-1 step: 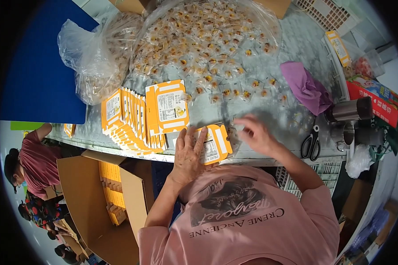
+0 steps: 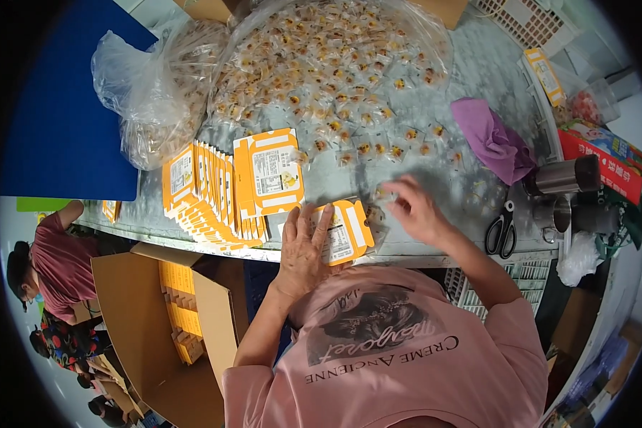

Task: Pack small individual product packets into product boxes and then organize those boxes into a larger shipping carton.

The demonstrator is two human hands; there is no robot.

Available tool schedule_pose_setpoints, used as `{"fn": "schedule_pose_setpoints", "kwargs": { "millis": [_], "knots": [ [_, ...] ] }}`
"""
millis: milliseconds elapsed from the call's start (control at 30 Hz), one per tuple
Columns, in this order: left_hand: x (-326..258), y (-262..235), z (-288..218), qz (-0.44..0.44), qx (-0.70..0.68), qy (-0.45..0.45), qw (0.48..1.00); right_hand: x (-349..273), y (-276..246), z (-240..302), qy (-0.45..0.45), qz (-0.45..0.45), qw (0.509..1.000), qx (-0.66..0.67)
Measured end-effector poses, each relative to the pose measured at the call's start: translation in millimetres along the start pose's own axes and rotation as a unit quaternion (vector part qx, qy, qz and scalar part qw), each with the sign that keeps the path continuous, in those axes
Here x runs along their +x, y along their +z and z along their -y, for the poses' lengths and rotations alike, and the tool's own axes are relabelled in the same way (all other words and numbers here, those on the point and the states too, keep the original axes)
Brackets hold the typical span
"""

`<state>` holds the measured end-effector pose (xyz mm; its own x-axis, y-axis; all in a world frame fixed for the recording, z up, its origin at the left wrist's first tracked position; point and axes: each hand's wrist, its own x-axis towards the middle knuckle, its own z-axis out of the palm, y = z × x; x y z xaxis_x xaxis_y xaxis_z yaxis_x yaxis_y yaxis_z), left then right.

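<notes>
My left hand (image 2: 304,242) lies over a yellow-and-white carton (image 2: 344,239) at the table's front edge, fingers spread across its printed face, holding it down. The carton's end flap points right. Just right of it, my right hand (image 2: 415,212) is bent with finger and thumb at a small clear-wrapped sweet (image 2: 380,192). More wrapped sweets lie by the carton's right end, partly in shadow. Left of my hands stand several flat yellow cartons (image 2: 200,189) in a leaning row, with one carton (image 2: 271,171) lying face up against them. A wide heap of wrapped sweets (image 2: 321,71) covers the far table.
A clear plastic bag (image 2: 146,93) bulges at the far left beside a blue panel (image 2: 71,107). Right are a purple cloth (image 2: 491,139), black scissors (image 2: 501,232) and a metal cup (image 2: 565,176). Below the table's left edge, a cardboard box (image 2: 139,328) contains yellow cartons. Other people are at far left.
My right hand has shifted slightly to the right and up, away from the carton. My left hand and the carton stay in place.
</notes>
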<state>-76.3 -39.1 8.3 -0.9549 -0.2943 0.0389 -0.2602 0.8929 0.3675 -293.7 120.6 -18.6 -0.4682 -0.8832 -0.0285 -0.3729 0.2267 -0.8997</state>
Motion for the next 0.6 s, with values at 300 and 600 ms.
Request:
{"fn": "schedule_pose_setpoints", "kwargs": {
  "millis": [300,600],
  "knots": [
    [4,2,-1,-0.006,-0.005,-0.005,1.0,9,37,-13,-0.011,0.048,0.996,0.079],
    [3,6,-1,-0.018,-0.016,-0.014,1.0,-11,49,-10,0.195,0.061,0.938,0.281]
  ]
}}
